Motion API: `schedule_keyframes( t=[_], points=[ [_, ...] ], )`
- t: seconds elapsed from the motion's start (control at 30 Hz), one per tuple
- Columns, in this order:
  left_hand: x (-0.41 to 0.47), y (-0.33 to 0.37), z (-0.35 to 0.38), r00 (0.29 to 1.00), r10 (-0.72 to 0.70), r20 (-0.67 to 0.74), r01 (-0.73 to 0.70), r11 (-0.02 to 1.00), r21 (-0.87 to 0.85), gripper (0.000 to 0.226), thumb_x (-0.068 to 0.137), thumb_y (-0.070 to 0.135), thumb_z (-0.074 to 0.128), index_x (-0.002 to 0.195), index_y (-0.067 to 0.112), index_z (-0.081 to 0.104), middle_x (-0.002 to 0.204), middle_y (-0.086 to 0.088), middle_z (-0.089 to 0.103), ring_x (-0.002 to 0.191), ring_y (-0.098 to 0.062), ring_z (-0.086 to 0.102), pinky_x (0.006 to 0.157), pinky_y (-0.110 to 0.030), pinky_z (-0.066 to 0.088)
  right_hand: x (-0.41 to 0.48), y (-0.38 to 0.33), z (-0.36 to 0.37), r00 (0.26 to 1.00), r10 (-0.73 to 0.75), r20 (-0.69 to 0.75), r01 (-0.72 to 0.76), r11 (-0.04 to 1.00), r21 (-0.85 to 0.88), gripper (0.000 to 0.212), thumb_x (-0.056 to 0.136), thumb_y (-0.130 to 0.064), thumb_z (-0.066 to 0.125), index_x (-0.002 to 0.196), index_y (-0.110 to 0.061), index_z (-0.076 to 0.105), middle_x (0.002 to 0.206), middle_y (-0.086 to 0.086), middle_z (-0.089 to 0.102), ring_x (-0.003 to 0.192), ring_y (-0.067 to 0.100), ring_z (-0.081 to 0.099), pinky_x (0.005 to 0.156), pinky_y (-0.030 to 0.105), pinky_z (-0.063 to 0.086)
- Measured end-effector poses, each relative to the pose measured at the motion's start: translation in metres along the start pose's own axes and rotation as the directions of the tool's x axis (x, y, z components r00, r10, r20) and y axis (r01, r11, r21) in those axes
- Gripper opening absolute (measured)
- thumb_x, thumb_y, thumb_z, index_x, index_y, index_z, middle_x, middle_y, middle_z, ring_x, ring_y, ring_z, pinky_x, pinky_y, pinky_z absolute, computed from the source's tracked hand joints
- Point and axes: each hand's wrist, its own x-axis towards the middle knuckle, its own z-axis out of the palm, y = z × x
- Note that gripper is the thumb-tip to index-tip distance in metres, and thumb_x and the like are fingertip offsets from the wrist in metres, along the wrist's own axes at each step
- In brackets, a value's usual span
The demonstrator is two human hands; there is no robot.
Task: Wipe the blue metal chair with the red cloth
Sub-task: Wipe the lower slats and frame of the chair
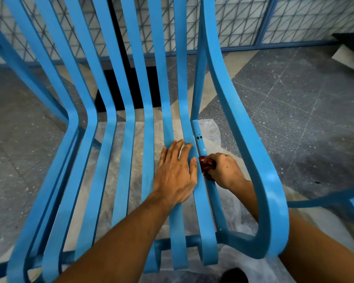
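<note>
The blue metal chair (123, 152) fills the view, its long slats running from the backrest down over the seat, with a curved armrest (251, 144) on the right. My left hand (177, 172) lies flat with fingers spread on two seat slats near the right side. My right hand (226, 170) reaches through under the armrest and is closed on the bunched red cloth (207, 165), which presses against the rightmost seat rail. Small dark spots (199, 137) mark that rail just beyond the cloth.
Clear plastic sheeting (211, 131) lies on the speckled grey floor (294, 103) under the chair. A blue-framed wire mesh fence (243, 23) stands behind. Another blue frame (335, 199) juts in at the right edge. A dark shoe tip (234, 275) shows at the bottom.
</note>
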Motion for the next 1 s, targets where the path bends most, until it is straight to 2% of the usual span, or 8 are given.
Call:
schedule_keyframes(
  t=[0.07,0.2,0.3,0.5,0.67,0.77,0.93,1.0],
  points=[
    [0.0,-0.001,0.0,1.0,0.0,-0.003,0.0,1.0,0.007,0.06,0.099,0.045,0.022,0.153,0.021,0.033,0.162,-0.001,0.028,0.153,-0.016,0.015,0.126,-0.044,0.008,-0.013,0.003,0.002,1.0,0.029,-0.008,-0.029,1.0,-0.005,0.027,0.083,0.016,0.056,0.107,0.01,0.067,0.09,0.018,0.067,0.061,0.012,0.054,0.047,0.0,0.032],
    [0.0,0.0,0.0,1.0,-0.006,0.009,0.006,1.0,0.009,0.059,0.1,0.044,0.022,0.153,0.021,0.032,0.163,0.0,0.028,0.153,-0.015,0.014,0.126,-0.043,0.006,-0.037,0.004,0.001,0.994,-0.034,0.101,0.051,0.984,-0.173,0.026,0.088,0.004,0.062,0.113,0.004,0.07,0.109,0.022,0.069,0.102,0.034,0.064,0.06,0.007,0.032],
    [0.0,0.0,0.001,1.0,-0.005,0.012,0.005,1.0,0.012,0.059,0.1,0.045,0.022,0.153,0.021,0.032,0.162,0.0,0.028,0.153,-0.015,0.015,0.126,-0.043,0.006,-0.043,0.0,-0.002,0.981,-0.061,0.182,0.094,0.979,-0.181,0.03,0.091,0.011,0.055,0.117,0.008,0.068,0.116,0.026,0.069,0.109,0.037,0.062,0.056,-0.001,0.031],
    [0.0,0.001,0.001,1.0,-0.001,-0.006,0.001,1.0,0.024,0.057,0.1,0.043,0.024,0.151,0.021,0.034,0.16,0.0,0.031,0.152,-0.015,0.018,0.126,-0.043,0.008,-0.021,-0.007,0.0,0.994,-0.11,0.008,0.11,0.982,-0.154,0.017,0.089,0.003,0.06,0.095,0.004,0.076,0.096,0.021,0.075,0.091,0.029,0.068,0.053,-0.004,0.03],
    [0.0,0.002,0.001,1.0,-0.004,0.004,0.004,1.0,0.016,0.056,0.1,0.043,0.024,0.152,0.022,0.033,0.161,0.001,0.03,0.153,-0.015,0.016,0.126,-0.042,0.007,0.006,-0.019,-0.007,0.986,-0.158,-0.047,0.153,0.984,-0.095,0.02,0.092,0.008,0.056,0.101,0.012,0.073,0.101,0.029,0.073,0.086,0.029,0.066,0.049,-0.003,0.031],
    [0.0,0.001,0.003,1.0,-0.009,-0.01,0.009,1.0,0.013,0.055,0.101,0.042,0.027,0.151,0.022,0.034,0.16,0.001,0.032,0.152,-0.015,0.018,0.126,-0.042,0.008,0.016,-0.022,-0.007,0.995,-0.096,-0.002,0.095,0.994,-0.051,0.027,0.094,0.007,0.052,0.114,0.009,0.069,0.111,0.026,0.071,0.102,0.034,0.065,0.054,-0.002,0.032],
    [0.002,0.0,0.005,1.0,-0.007,-0.011,0.007,1.0,0.015,0.056,0.1,0.043,0.026,0.152,0.022,0.033,0.16,0.001,0.032,0.152,-0.014,0.018,0.126,-0.042,0.009,0.013,-0.013,-0.005,0.973,-0.208,0.101,0.227,0.94,-0.256,0.021,0.092,-0.002,0.057,0.103,-0.004,0.075,0.101,0.014,0.074,0.086,0.023,0.065,0.057,-0.004,0.032],
    [0.001,0.0,0.005,1.0,-0.004,-0.013,0.004,1.0,0.007,0.058,0.099,0.044,0.024,0.152,0.022,0.034,0.16,0.001,0.033,0.152,-0.014,0.018,0.126,-0.042,0.009,0.013,-0.005,-0.005,0.971,-0.2,0.131,0.227,0.945,-0.236,0.022,0.089,0.002,0.057,0.1,-0.004,0.075,0.096,0.013,0.075,0.081,0.021,0.066,0.059,-0.002,0.037]
  ],
)
